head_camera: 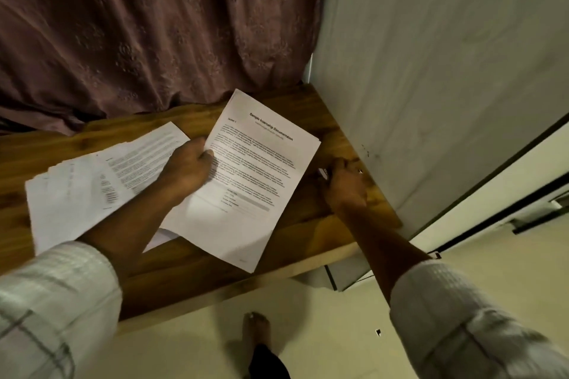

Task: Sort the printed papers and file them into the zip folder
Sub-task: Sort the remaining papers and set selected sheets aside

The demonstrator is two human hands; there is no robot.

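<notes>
Wooden table (pixel 308 218); on it a loose spread of printed sheets (pixel 70 194); beside them a titled stack (pixel 261 169)

**One readable heading on the top sheet (pixel 258 169): "Sample Internship Documentation".**

The bold heading runs across the head of the sheet, beyond and to the right of where the left hand (pixel 187 168) has its grip on the sheet's left border. Just beyond the grip, near that same border, a small label seems to read "Section 1", though it is blurred. The paragraphs and the grey form block right of the grip are too small to read. On the fanned papers (pixel 92 181) left of the grip, lying on the desk (pixel 308 224), the printed lines are blurred beyond reading.
</notes>
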